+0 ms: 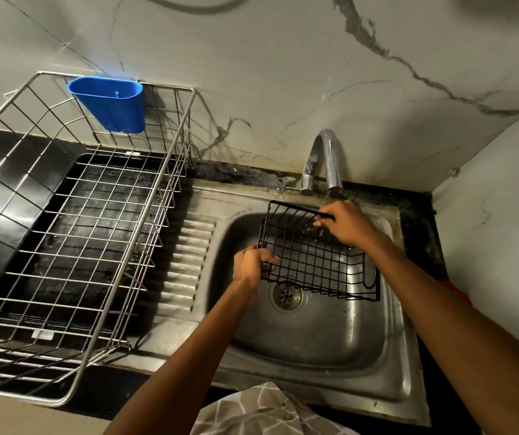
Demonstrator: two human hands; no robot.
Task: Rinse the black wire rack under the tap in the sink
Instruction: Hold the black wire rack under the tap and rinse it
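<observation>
Cloth: a grey cloth with a pale lattice pattern (pixel 261 412) lies at the near edge, just in front of the sink.
Sink: a steel sink (pixel 387 372) with a round drain (pixel 286 297) in the bowl and a ribbed draining board (pixel 186 262) on its left side.
Left hand: the left hand (pixel 253 265) has its fingers curled tight round the near left corner of the rack, above the left side of the bowl.
Rack: the black wire rack (pixel 318 262) is held over the bowl above the drain, tilted, with its far edge raised toward the tap.
Right hand: the right hand (pixel 347 222) grips the rack's far top rim, fingers wrapped over the wire, right under the spout.
Tap: a curved chrome tap (pixel 325 161) stands at the back of the sink; a thin stream of water falls from the spout onto the right hand and the rack's rim.
Dish drainer: a large silver wire dish drainer (pixel 73 233) sits on the dark counter (pixel 10 171) to the left of the sink.
Blue cup: a blue plastic cup (pixel 110 103) hangs on the drainer's far rim, against the marbled wall (pixel 283 73).
</observation>
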